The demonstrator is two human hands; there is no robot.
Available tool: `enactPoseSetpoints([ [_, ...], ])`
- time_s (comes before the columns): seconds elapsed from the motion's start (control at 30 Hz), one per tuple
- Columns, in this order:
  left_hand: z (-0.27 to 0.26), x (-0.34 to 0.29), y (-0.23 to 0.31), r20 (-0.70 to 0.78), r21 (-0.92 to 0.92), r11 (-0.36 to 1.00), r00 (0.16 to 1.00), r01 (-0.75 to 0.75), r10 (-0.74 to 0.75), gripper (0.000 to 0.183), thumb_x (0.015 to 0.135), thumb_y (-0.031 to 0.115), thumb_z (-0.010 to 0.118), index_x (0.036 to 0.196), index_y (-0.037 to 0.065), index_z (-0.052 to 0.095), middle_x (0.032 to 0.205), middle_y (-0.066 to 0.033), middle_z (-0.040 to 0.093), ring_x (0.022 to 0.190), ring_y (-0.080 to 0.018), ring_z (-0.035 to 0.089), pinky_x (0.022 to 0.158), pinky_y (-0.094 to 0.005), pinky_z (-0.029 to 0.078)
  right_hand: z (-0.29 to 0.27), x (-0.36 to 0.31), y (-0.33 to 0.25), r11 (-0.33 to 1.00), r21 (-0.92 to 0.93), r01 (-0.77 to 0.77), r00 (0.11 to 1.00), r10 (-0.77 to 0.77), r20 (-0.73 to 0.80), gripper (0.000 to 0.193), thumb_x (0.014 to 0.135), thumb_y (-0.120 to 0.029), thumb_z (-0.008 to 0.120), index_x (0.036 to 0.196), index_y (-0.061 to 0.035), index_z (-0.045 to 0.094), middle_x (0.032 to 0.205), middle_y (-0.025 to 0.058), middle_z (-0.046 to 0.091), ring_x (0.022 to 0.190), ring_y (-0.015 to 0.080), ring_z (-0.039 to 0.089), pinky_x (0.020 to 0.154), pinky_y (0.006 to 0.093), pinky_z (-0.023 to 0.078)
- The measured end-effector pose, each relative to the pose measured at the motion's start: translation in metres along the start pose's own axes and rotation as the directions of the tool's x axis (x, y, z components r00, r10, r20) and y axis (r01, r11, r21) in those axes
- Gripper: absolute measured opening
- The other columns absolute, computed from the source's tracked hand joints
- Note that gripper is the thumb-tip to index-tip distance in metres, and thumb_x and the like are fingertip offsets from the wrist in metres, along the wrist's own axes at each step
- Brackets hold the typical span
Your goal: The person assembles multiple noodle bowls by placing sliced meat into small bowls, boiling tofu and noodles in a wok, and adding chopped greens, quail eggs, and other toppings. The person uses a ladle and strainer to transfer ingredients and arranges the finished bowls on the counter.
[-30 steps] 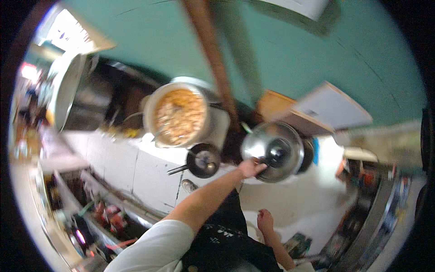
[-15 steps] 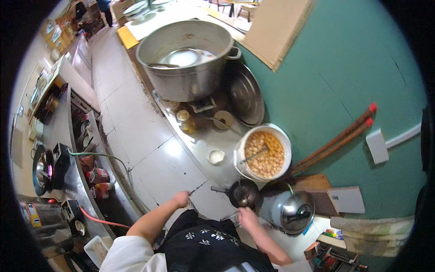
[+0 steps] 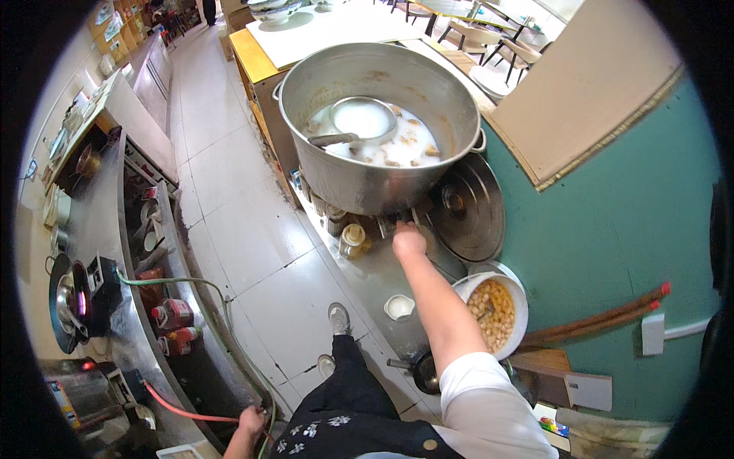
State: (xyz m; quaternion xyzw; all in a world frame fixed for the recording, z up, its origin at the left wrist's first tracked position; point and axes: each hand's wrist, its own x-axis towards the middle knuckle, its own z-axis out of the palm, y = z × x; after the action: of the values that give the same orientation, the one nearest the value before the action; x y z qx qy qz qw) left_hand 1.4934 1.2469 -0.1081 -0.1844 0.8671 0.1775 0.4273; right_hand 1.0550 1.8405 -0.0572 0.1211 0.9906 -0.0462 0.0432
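Observation:
My right hand [image 3: 409, 241] reaches forward to the dark stand under a big metal pot [image 3: 359, 182]. Its fingers are curled, and what they hold, if anything, is hidden there. In the pot are whitish liquid, brownish pieces and a large ladle [image 3: 361, 119] with its bowl full. Left of this hand stands a jar with a pale lid [image 3: 353, 239]; on the right a large metal lid [image 3: 483, 206] leans on the wall. My left hand [image 3: 252, 421] hangs low by the left counter's edge, next to the hoses, its fingers curled with nothing visible in them.
A white bucket of light-brown chunks [image 3: 520, 314], a small white bowl [image 3: 398, 307] and a dark pan [image 3: 425, 373] stand near my right arm. A lit burner with a wok [image 3: 70, 302] is on the left counter. Green [image 3: 183, 280] and red [image 3: 183, 411] hoses hang off its edge.
My right hand has gone from beside the dark pan forward to under the big pot. My left hand has dropped toward the left counter. The view has shifted closer to the pot.

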Motion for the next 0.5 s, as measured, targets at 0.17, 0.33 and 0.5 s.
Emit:
enactPoseSetpoints([
  [0.17,0.005,0.018,-0.037,0.250,0.098,0.995,0.967,0.020,-0.044,0.032,0.089,0.029,0.071,0.112,0.005,0.073,0.103,-0.0180,0.074,0.096,-0.0340,0.070,0.083,-0.0456,0.055,0.043,0.058,0.000,0.999,-0.045,-0.012,0.999,0.014,0.041,0.026,0.097,-0.016,0.051,0.103,-0.0024,0.072,0.107,0.0180,0.069,0.096,0.0331,0.070,0.075,0.0471,0.060],
  [0.33,-0.030,0.031,-0.001,0.198,-0.200,0.946,0.956,0.256,-0.216,0.030,0.093,0.026,0.068,0.111,0.002,0.073,0.104,-0.0156,0.075,0.095,-0.0306,0.070,0.082,-0.0424,0.055,0.054,0.058,0.011,0.995,-0.006,0.097,0.977,-0.096,-0.190,0.021,0.090,-0.015,0.057,0.097,-0.0030,0.073,0.101,0.0175,0.072,0.086,0.0305,0.072,0.071,0.0448,0.060],
  [0.5,-0.085,0.034,0.079,0.157,-0.563,0.782,0.964,0.267,-0.216,0.018,0.094,0.014,0.058,0.102,-0.001,0.065,0.073,-0.0124,0.066,0.061,-0.0257,0.065,0.053,-0.0403,0.050,0.068,0.064,0.014,0.990,-0.068,0.124,0.978,-0.133,-0.158,0.021,0.086,-0.014,0.058,0.093,-0.0065,0.076,0.098,0.0180,0.073,0.090,0.0312,0.071,0.075,0.0433,0.058],
])
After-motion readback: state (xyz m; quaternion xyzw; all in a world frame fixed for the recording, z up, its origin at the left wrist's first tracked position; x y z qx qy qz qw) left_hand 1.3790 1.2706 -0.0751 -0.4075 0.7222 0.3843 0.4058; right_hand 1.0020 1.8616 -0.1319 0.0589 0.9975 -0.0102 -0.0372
